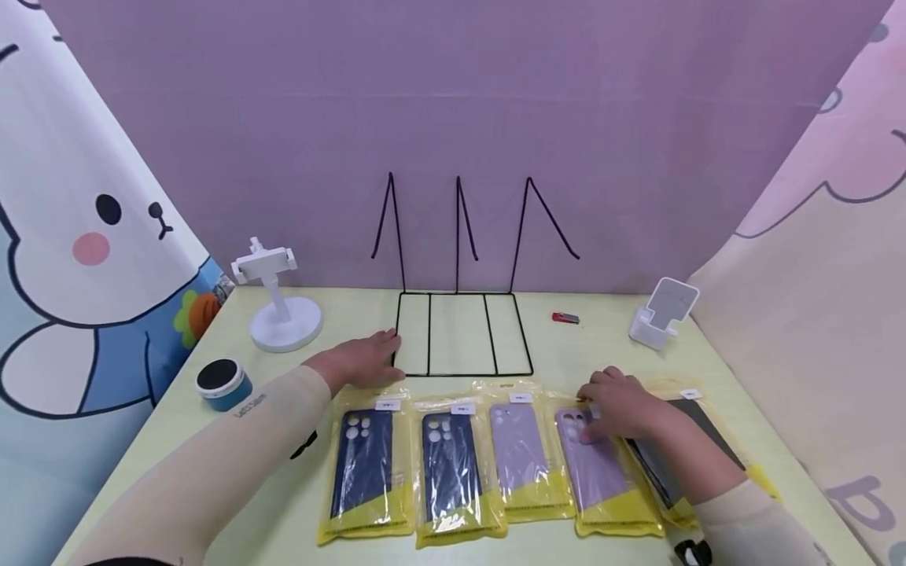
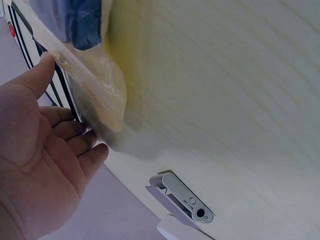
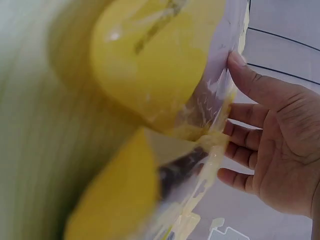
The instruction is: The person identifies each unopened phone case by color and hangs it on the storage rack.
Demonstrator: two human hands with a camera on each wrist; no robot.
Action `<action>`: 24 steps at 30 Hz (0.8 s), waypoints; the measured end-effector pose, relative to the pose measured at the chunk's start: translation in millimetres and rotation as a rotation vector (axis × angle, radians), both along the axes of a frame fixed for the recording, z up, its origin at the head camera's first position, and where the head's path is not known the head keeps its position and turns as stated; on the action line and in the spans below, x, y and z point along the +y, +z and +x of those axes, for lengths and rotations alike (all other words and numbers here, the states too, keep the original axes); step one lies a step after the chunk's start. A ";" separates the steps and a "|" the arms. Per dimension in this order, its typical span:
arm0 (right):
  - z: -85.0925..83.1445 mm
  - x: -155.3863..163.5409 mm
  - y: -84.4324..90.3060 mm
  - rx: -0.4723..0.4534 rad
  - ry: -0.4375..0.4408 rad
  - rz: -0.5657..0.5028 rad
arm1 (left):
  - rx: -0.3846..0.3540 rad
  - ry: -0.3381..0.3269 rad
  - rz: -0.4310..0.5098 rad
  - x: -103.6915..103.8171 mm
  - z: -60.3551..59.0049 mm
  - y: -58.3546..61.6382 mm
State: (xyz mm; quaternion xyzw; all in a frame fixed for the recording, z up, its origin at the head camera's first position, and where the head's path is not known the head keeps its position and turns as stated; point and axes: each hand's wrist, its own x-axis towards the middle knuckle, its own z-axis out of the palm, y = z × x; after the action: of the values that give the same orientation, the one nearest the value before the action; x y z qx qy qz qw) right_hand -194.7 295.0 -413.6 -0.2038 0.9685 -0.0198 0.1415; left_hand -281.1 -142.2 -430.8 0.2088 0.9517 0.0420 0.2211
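Note:
My left hand (image 1: 364, 360) lies on the table, its fingers against the left side of a black wire rack (image 1: 460, 375). In the left wrist view this hand (image 2: 55, 155) has loosely bent fingers and grips nothing. My right hand (image 1: 623, 405) touches the upper end of a bagged light purple phone case (image 1: 598, 475); thumb and fingers look relaxed in the right wrist view. Left of it lie another light purple case (image 1: 520, 448) and two dark blue cases (image 1: 362, 464), each in a clear-and-yellow bag. A bagged black case (image 1: 715, 428) is partly under my right forearm.
At the back left stands a white phone stand (image 1: 286, 322), with a blue-and-white round jar (image 1: 225, 385) before it. A red USB stick (image 1: 565, 317) lies right of the rack. A small white holder (image 1: 661, 314) stands back right. Behind hangs a purple cloth (image 1: 283, 157).

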 end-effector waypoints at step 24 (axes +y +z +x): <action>-2.2 3.8 26.8 0.013 -0.057 -0.313 | 0.014 0.006 0.000 -0.8 -2.2 -3.8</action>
State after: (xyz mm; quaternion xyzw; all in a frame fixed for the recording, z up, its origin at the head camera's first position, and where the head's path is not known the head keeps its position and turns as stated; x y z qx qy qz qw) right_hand -197.0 298.9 -386.8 -0.1957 0.9600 -0.1730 0.1012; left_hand -283.3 -143.1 -434.6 0.2062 0.9539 0.0410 0.2142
